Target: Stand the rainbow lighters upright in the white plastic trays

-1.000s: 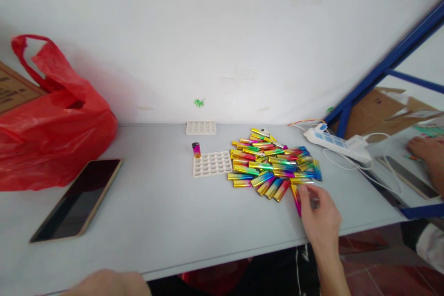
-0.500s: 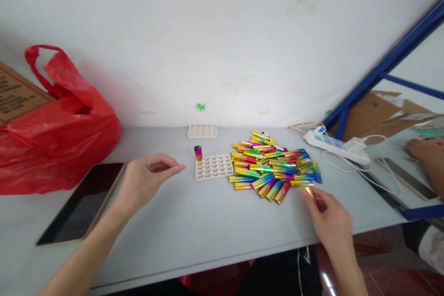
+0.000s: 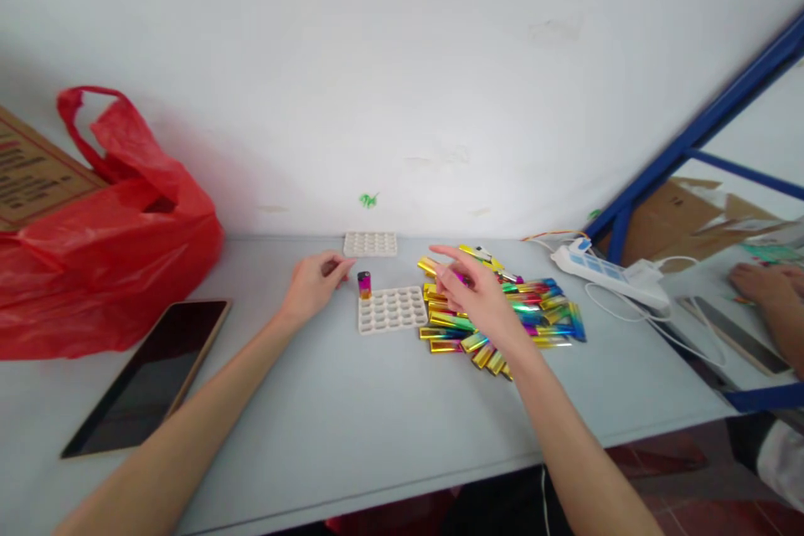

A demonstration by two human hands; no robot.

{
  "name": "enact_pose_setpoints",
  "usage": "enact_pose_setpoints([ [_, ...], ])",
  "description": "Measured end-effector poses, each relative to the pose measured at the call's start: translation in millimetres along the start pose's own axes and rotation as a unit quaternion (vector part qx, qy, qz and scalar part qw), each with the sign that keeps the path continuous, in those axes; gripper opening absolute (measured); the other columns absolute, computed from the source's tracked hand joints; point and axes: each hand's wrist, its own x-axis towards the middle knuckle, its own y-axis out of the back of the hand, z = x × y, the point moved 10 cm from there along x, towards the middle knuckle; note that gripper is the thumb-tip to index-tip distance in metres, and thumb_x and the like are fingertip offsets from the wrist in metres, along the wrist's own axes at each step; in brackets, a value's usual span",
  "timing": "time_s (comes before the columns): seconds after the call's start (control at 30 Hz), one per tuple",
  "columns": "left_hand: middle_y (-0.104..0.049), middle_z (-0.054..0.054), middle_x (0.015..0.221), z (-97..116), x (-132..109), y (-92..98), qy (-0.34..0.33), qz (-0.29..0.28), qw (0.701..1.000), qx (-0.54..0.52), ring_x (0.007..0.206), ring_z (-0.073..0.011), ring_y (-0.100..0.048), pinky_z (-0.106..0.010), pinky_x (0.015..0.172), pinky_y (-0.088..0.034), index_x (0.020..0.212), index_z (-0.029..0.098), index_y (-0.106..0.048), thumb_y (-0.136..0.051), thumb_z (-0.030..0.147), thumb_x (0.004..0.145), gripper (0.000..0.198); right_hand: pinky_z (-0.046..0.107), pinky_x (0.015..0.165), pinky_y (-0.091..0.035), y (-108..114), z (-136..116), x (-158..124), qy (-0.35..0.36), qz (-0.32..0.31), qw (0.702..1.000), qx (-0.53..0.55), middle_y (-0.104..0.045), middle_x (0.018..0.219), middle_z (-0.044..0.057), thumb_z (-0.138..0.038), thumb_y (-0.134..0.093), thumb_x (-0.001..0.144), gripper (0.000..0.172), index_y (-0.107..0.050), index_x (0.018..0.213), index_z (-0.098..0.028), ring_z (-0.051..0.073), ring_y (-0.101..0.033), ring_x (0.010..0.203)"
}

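Observation:
My left hand is pinched, with nothing seen in its fingertips, just left of an upright purple-and-gold lighter. That lighter stands in the back left corner of a white tray with rows of oval holes. My right hand is over the left part of a pile of shiny multicoloured lighters. Its index finger points left, and a gold-ended lighter shows between finger and thumb. The rest of that lighter is mostly hidden by the hand.
A second white holed tray lies by the wall. To the left are a tablet, a red plastic bag and a cardboard box. A power strip with cables, a blue frame and another person's hand are at right.
My right hand has moved left from the pile's near right side, carrying a lighter, to above the pile's left part. My left hand has moved right, closer to the standing lighter.

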Motion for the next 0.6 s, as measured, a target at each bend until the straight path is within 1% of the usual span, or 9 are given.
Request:
enact_pose_setpoints([
  [0.07,-0.060,0.002,0.057,-3,-4,6.0,-0.001,0.018,1.000,0.012,0.059,-0.0161,-0.055,-0.028,0.062,-0.041,0.068,0.023,-0.059,-0.060,0.066,0.090,0.048,0.025,0.044,-0.031,-12,6,21,-0.003,-0.006,1.000,-0.008,-0.060,0.072,-0.006,-0.064,-0.080,0.089,0.052,-0.074,0.123,-0.025,0.010,-0.039,0.049],
  [0.13,-0.049,0.005,0.053,-6,-7,12.6,0.003,0.041,0.999,0.024,0.058,-0.0150,-0.047,-0.028,0.060,-0.035,0.064,0.025,-0.048,-0.056,0.066,0.092,0.050,0.026,0.044,-0.027,-19,16,37,-0.002,0.005,1.000,-0.015,-0.055,0.065,-0.007,-0.068,-0.086,0.081,0.051,-0.075,0.102,-0.023,0.010,-0.037,0.048],
  [0.2,-0.041,0.006,0.053,-9,-10,16.5,0.008,0.057,0.998,0.032,0.058,-0.0146,-0.041,-0.028,0.058,-0.031,0.063,0.026,-0.040,-0.054,0.065,0.094,0.052,0.026,0.046,-0.028,-21,27,47,0.000,0.020,1.000,-0.024,-0.050,0.060,-0.006,-0.075,-0.084,0.079,0.055,-0.071,0.082,-0.022,0.011,-0.038,0.051],
  [0.27,-0.036,0.006,0.054,-9,-11,16.4,0.011,0.056,0.998,0.038,0.059,-0.0145,-0.038,-0.028,0.057,-0.028,0.062,0.027,-0.034,-0.055,0.065,0.094,0.054,0.027,0.049,-0.032,-23,34,49,0.004,0.028,0.999,-0.028,-0.047,0.058,-0.005,-0.082,-0.077,0.083,0.063,-0.063,0.070,-0.022,0.013,-0.042,0.054],
  [0.33,-0.031,0.006,0.056,-8,-13,14.2,0.010,0.047,0.998,0.043,0.060,-0.0142,-0.034,-0.029,0.057,-0.026,0.062,0.026,-0.031,-0.056,0.065,0.094,0.056,0.027,0.053,-0.040,-29,36,45,0.004,0.005,1.000,-0.002,-0.053,0.062,-0.003,-0.086,-0.069,0.088,0.066,-0.060,0.071,-0.023,0.014,-0.048,0.057],
  [0.43,-0.025,0.005,0.061,-5,-13,11.4,0.009,0.035,0.998,0.050,0.062,-0.0141,-0.029,-0.030,0.058,-0.023,0.064,0.026,-0.026,-0.052,0.065,0.094,0.056,0.029,0.056,-0.049,-47,33,34,-0.009,-0.061,0.995,0.078,-0.062,0.070,-0.003,-0.087,-0.065,0.090,0.063,-0.060,0.086,-0.025,0.015,-0.053,0.056],
  [0.47,-0.024,0.004,0.063,-4,-14,10.8,0.010,0.032,0.998,0.052,0.063,-0.0141,-0.028,-0.030,0.058,-0.022,0.064,0.027,-0.024,-0.050,0.065,0.095,0.055,0.028,0.054,-0.048,-51,33,30,-0.019,-0.073,0.992,0.098,-0.061,0.069,-0.004,-0.087,-0.065,0.090,0.061,-0.060,0.091,-0.026,0.014,-0.051,0.053],
  [0.53,-0.022,0.004,0.065,-4,-15,9.8,0.015,0.027,0.998,0.055,0.063,-0.0141,-0.026,-0.031,0.058,-0.020,0.066,0.027,-0.022,-0.046,0.063,0.095,0.053,0.026,0.047,-0.039,-56,36,25,-0.038,-0.077,0.992,0.097,-0.052,0.064,-0.008,-0.086,-0.064,0.091,0.060,-0.059,0.096,-0.027,0.012,-0.041,0.047],
  [0.6,-0.021,0.004,0.065,-4,-16,9.2,0.021,0.023,0.998,0.058,0.063,-0.0142,-0.025,-0.032,0.058,-0.019,0.066,0.027,-0.021,-0.044,0.062,0.096,0.051,0.026,0.045,-0.030,-54,39,22,-0.036,-0.050,0.998,0.032,-0.043,0.060,-0.009,-0.086,-0.058,0.094,0.060,-0.057,0.088,-0.026,0.011,-0.034,0.046],
])
